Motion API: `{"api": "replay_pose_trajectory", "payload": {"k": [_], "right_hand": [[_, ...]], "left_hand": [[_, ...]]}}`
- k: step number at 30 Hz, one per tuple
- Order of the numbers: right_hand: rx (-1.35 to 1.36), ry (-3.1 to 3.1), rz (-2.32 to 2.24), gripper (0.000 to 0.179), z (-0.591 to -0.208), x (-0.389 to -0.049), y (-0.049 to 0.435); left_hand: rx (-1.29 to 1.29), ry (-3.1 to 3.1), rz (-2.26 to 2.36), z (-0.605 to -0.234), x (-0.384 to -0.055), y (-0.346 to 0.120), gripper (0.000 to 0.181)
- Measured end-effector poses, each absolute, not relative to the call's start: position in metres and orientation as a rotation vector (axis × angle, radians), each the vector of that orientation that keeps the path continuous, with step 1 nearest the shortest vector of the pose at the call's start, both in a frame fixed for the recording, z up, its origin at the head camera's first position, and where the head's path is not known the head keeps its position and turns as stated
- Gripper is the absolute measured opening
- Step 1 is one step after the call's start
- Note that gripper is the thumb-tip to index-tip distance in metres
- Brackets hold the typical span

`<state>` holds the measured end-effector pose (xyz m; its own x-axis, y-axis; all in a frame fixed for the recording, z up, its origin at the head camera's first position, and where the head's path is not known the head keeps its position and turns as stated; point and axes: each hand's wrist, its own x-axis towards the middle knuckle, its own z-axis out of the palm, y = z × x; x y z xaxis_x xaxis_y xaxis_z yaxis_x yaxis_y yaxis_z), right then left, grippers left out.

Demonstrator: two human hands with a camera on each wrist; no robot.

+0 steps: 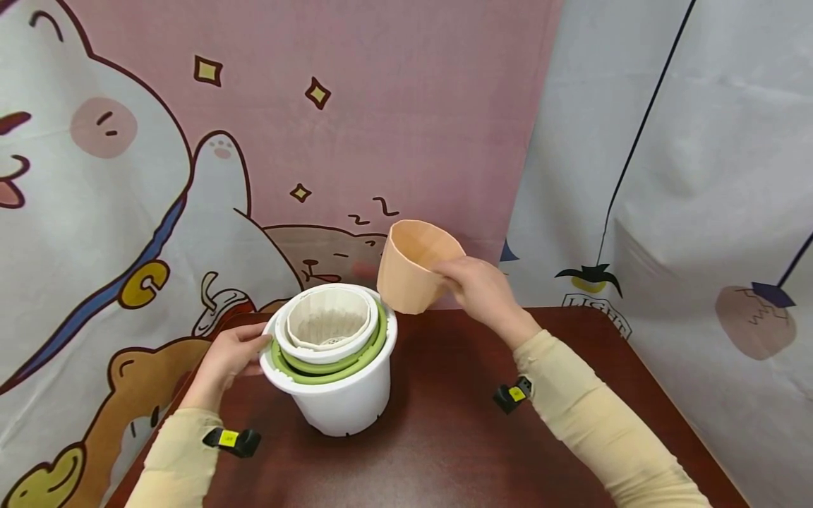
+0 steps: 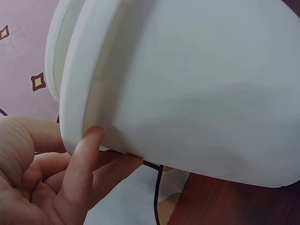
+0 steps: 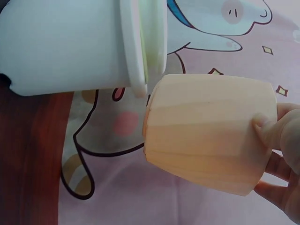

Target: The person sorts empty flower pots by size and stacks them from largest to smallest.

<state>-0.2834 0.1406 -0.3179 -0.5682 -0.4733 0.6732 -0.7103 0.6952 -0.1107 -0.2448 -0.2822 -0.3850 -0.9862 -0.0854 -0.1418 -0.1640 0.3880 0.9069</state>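
A large white flowerpot (image 1: 346, 406) stands on the table with smaller pots nested inside it. Green rims (image 1: 330, 374) show in the stack, then a white rim, and innermost a ribbed off-white pot (image 1: 329, 317). My left hand (image 1: 231, 353) grips the large pot's rim at its left side; in the left wrist view the thumb (image 2: 79, 173) lies just under the rim. Beside and above the stack's right edge, my right hand (image 1: 479, 289) pinches a peach-coloured flowerpot (image 1: 406, 282) by its rim. That pot is tilted and in the air, its opening visible in the head view.
The dark red-brown table (image 1: 457, 430) extends in front of and right of the pots. Behind it hangs a pink cartoon cloth (image 1: 406, 127), with a pale cloth (image 1: 699, 176) along the right side.
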Motion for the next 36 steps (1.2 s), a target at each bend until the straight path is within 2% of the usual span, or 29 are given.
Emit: {"api": "replay_pose_trajectory", "payload": {"k": [11,36], "right_hand": [[0.971,-2.224,0.512,0.02,-0.301,-0.28,0.126],[1.151,-2.096,0.559,0.032,-0.277,-0.269,0.087]], "left_hand": [[-0.214,2.538,1.702,-0.384,-0.243,-0.28,0.052],[-0.216,2.555,1.689,-0.384,-0.241,-0.28,0.052]]}}
